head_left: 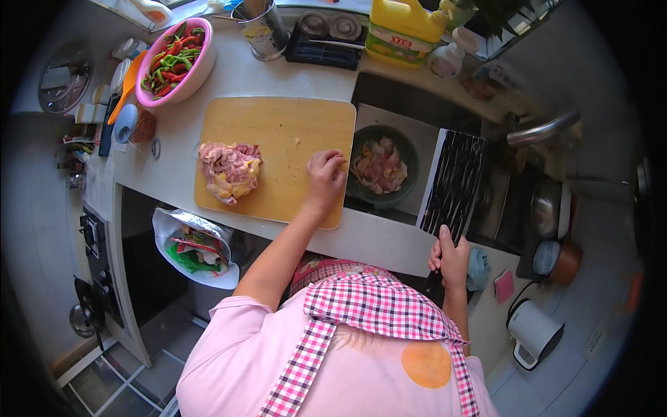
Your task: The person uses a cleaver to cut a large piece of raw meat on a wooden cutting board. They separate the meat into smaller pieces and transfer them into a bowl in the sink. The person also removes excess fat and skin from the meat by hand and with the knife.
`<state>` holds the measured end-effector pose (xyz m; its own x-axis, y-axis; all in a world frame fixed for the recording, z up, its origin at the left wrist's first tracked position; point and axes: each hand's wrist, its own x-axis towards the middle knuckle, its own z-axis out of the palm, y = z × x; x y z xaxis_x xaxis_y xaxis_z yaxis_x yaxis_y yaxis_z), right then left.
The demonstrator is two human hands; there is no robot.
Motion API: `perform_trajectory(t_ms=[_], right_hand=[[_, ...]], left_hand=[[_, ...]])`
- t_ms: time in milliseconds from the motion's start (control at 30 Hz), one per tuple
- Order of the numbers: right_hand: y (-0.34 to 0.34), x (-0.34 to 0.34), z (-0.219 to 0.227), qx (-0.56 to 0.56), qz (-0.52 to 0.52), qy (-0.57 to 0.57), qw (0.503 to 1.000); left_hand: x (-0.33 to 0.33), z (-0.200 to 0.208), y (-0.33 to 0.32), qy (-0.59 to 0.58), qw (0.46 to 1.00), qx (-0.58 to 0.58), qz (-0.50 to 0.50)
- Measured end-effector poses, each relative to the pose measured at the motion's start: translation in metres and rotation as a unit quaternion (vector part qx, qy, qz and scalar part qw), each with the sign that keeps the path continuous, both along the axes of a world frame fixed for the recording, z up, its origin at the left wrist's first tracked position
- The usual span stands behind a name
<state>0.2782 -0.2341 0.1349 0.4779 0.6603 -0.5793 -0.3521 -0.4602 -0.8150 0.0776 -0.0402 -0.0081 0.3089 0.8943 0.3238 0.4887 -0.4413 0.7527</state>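
My right hand (450, 258) is wrapped round the handle of a cleaver (455, 177). Its broad, dark, streaked blade points away from me over the sink area, with a pale edge along its left side. My left hand (326, 172) hovers by the right side of a wooden cutting board (285, 132), its fingers curled in. Whether anything is in them is hidden. A heap of raw chicken pieces (229, 172) lies on the board's left part. Just right of the board, a green bowl (381, 200) holds more cut raw meat (381, 167).
A pink bowl of red and green peppers (177, 62) stands at the back left, near a lidded jar (135, 125). At the back are a yellow jug (403, 35) and a utensil holder (264, 35). A faucet (542, 130) juts in from the right. Below hangs a rubbish bag (161, 233).
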Motion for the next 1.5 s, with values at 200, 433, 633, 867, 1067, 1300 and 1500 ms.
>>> perform_trajectory(t_ms=[200,433,633,867,1067,1300,1500], right_hand=[[-0.006,0.005,0.002,0.01,-0.004,0.008,1.0],[-0.023,0.018,-0.002,0.015,-0.017,0.002,1.0],[-0.026,0.017,-0.002,-0.001,-0.004,-0.003,1.0],[-0.028,0.008,0.008,0.01,0.024,0.002,1.0],[-0.037,0.01,-0.001,0.006,0.019,0.0,1.0],[-0.037,0.01,-0.004,-0.002,0.022,0.008,1.0],[-0.039,0.01,-0.008,-0.006,0.023,0.024,0.999]], left_hand=[[0.057,0.026,-0.016,-0.055,0.988,0.094,-0.107],[-0.054,-0.006,0.083,-0.061,0.99,0.098,0.082],[-0.034,-0.02,0.067,-0.1,0.994,-0.046,0.007],[-0.005,-0.004,0.016,-0.208,0.971,-0.075,-0.096],[-0.024,-0.014,0.082,-0.14,0.977,-0.062,-0.151],[0.016,0.001,0.065,-0.018,0.938,-0.026,-0.344],[-0.012,0.008,0.018,-0.011,0.893,-0.055,-0.447]])
